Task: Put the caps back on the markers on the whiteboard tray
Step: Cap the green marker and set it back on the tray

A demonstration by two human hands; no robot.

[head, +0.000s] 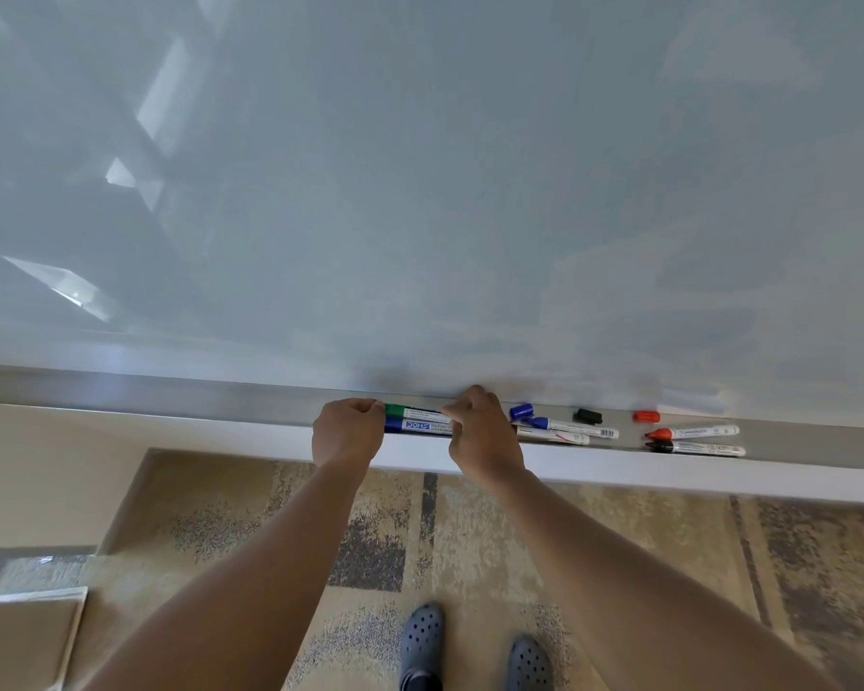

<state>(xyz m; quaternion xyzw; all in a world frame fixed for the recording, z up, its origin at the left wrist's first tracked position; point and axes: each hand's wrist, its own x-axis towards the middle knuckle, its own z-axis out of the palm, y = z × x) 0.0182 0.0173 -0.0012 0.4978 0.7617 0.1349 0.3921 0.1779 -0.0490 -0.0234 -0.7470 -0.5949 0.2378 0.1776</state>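
A green marker lies along the whiteboard tray. My left hand is closed over its green cap end, and my right hand pinches its barrel. Just below it rests a capped blue marker. To the right lie an uncapped blue marker, another white marker with its tip hidden behind my right hand, an uncapped red marker and an uncapped black marker. Loose caps sit behind them: blue, black, red.
The whiteboard fills the upper view. Below the tray is patterned carpet with my two dark shoes. A cardboard box stands at the lower left.
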